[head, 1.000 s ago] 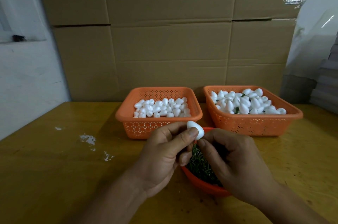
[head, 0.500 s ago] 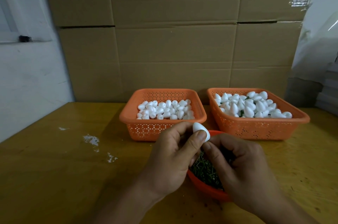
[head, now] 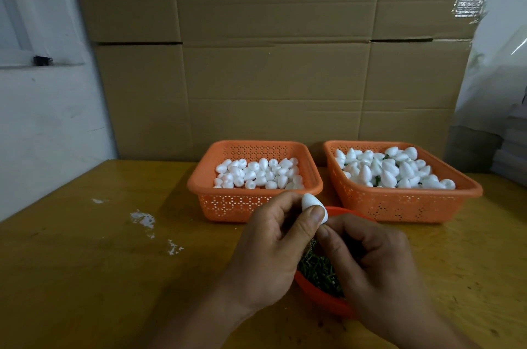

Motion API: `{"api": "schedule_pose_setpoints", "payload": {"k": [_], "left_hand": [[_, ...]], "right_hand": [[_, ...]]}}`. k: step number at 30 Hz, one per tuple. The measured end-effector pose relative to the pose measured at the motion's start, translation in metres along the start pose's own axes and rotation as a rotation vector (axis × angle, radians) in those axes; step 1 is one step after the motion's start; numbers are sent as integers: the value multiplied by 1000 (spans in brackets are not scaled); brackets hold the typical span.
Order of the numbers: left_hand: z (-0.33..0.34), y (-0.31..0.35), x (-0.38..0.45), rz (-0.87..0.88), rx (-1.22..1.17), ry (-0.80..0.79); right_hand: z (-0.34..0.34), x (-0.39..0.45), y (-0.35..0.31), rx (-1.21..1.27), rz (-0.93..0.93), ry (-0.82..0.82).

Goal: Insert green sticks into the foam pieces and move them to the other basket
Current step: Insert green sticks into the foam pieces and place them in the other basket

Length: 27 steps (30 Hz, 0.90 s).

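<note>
Now pinching foam piece (head: 313, 207) w/ left hand (head: 273, 248) thumb + forefinger; right hand (head: 379, 260) curled just beside, stick not visible. Prob. light, crushable: grip sides gently.

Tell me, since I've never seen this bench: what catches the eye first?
Front and centre, the left hand pinches a white foam piece, the right hand meeting it above a red bowl of green sticks. Behind stand two orange baskets of foam pieces, the left basket and the right basket.
</note>
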<state>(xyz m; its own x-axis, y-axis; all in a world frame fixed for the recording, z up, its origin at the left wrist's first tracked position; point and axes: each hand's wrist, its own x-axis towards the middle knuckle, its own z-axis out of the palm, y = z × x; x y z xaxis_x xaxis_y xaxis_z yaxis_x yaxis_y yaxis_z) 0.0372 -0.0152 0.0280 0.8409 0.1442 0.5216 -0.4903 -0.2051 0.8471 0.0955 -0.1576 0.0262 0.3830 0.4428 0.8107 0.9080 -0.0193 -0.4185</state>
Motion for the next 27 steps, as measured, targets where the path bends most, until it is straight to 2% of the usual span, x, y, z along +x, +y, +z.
{"api": "schedule_pose_setpoints", "payload": {"k": [9, 12, 16, 20, 23, 27], "left_hand": [[1, -3, 0, -42, -50, 12], [1, -3, 0, -39, -45, 17], [1, -3, 0, -59, -54, 41], [-2, -1, 2, -98, -133, 70], [-6, 0, 1, -94, -136, 70], [-3, -8, -1, -137, -99, 91]], "right_hand": [[0, -2, 4, 13, 8, 2], [1, -3, 4, -12, 55, 5], [-2, -2, 4, 74, 123, -45], [-7, 1, 8, 83, 278, -9], [-22, 15, 19, -55, 399, 36], [-60, 50, 68, -442, 529, 100]]}}
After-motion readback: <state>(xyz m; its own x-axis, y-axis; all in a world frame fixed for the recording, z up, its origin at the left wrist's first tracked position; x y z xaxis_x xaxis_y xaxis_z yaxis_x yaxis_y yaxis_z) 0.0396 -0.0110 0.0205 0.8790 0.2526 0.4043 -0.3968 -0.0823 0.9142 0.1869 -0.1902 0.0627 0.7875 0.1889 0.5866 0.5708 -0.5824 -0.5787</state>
